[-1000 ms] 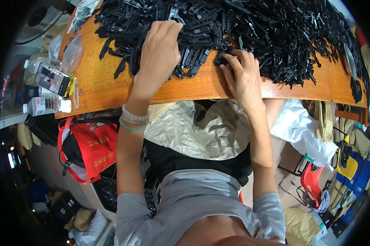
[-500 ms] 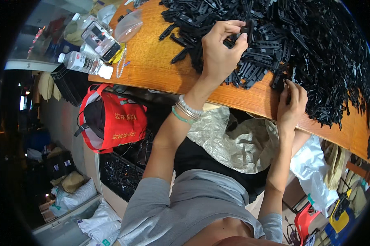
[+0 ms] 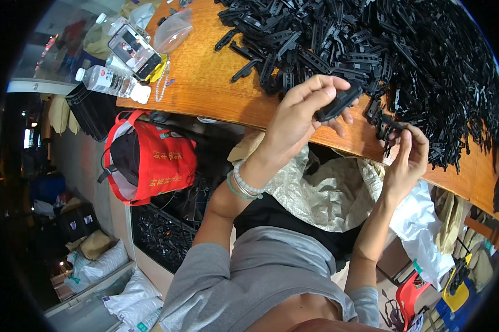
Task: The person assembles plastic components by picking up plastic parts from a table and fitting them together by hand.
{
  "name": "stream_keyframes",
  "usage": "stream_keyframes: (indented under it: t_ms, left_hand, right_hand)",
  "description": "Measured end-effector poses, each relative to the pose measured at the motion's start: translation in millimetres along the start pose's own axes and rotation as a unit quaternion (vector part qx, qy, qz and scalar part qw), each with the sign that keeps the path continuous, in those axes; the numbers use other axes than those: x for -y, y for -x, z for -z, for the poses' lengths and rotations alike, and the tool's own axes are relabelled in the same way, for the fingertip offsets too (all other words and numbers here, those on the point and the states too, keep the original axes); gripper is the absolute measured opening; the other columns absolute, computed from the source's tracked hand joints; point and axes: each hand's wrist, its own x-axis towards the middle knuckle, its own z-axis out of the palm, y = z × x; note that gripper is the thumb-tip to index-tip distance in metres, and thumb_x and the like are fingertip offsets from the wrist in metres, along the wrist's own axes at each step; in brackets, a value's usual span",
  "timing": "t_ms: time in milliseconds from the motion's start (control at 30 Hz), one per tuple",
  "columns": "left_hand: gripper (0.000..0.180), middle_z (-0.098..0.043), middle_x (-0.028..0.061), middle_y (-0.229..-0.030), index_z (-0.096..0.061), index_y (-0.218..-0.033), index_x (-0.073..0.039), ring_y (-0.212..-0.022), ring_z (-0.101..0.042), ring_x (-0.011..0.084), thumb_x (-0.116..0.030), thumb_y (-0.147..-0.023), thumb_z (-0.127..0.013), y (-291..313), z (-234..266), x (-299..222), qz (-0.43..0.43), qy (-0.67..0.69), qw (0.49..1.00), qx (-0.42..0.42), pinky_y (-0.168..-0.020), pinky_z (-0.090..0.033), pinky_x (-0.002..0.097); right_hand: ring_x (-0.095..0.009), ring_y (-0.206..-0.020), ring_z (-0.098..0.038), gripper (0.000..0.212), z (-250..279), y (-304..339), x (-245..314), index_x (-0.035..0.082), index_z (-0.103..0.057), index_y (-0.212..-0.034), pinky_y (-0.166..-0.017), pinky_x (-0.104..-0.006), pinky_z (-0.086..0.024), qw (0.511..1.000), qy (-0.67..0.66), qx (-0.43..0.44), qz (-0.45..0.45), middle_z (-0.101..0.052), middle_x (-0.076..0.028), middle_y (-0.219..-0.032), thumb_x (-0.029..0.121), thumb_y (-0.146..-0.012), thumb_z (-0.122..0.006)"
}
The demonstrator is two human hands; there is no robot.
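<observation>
Left hand (image 3: 300,108) closed on a flat, elongated black plastic part (image 3: 340,102), thumb on top, other fingers spread past its far side. Right hand (image 3: 407,163) pinching a small black plastic piece (image 3: 389,131) between thumb and fingertips; exact shape too small to read. Both parts sit around the front edge of the wooden table (image 3: 216,91), just nearer the body than the heap of black plastic parts (image 3: 338,41); can't tell if either touches the wood. Left elbow bent, forearm angled up and to the right, bracelets (image 3: 244,185) at the wrist. Right forearm steeper, wrist bent so fingertips point up-left toward the other hand. Hands near each other, not touching. Woven sack (image 3: 338,205) between the forearms, below table edge.
</observation>
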Motion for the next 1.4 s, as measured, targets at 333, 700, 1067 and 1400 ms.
stream_keyframes:
  t_ms: [333, 700, 1067, 1400]
  left_hand:
    - [0.017, -0.065, 0.0087, -0.092, -0.065, -0.094, 0.009, -0.082, -0.058, 0.0088, -0.005, -0.085, -0.062, 17, -5, 18, -0.001, -0.304, 0.952, 0.028, -0.072, -0.046, 0.0224]
    - [0.038, -0.065, 0.0128, -0.091, -0.054, -0.118, 0.006, -0.074, -0.066, 0.0140, -0.003, -0.083, -0.064, 31, -14, 31, 0.057, -0.368, 0.927, 0.053, -0.064, -0.052, 0.0246]
    - [0.037, -0.065, 0.0174, -0.084, -0.059, -0.108, 0.005, -0.072, -0.066, 0.0255, 0.001, -0.073, -0.070, 29, -13, 38, -0.153, -0.571, 0.795, 0.139, -0.062, -0.049, 0.0311]
    - [0.033, -0.065, 0.0167, -0.084, -0.059, -0.106, 0.005, -0.073, -0.066, 0.0266, 0.001, -0.074, -0.069, 26, -10, 43, -0.173, -0.562, 0.793, 0.157, -0.062, -0.049, 0.0311]
  right_hand:
    - [-0.018, -0.074, -0.065, 0.012, -6, 29, 34, -0.009, -0.061, -0.093, -0.068, -0.0266, -0.055, 0.945, -0.213, 0.215, -0.123, -0.061, -0.015, -0.092, -0.012, -0.081, -0.058]
    - [-0.016, -0.076, -0.064, 0.014, 3, 41, 13, -0.008, -0.063, -0.090, -0.068, -0.0246, -0.055, 0.976, -0.137, 0.156, -0.060, -0.061, -0.014, -0.091, -0.014, -0.077, -0.062]
    - [-0.019, -0.077, -0.060, 0.042, 19, 24, 16, -0.001, -0.063, -0.103, -0.068, -0.0279, -0.048, 0.962, 0.022, 0.273, 0.009, -0.061, -0.011, -0.091, 0.000, -0.064, -0.075]
    - [-0.018, -0.067, -0.059, 0.029, 19, 32, 8, -0.001, -0.064, -0.092, -0.058, -0.0274, -0.046, 0.970, 0.076, 0.229, 0.038, -0.062, -0.009, -0.079, -0.001, -0.065, -0.075]
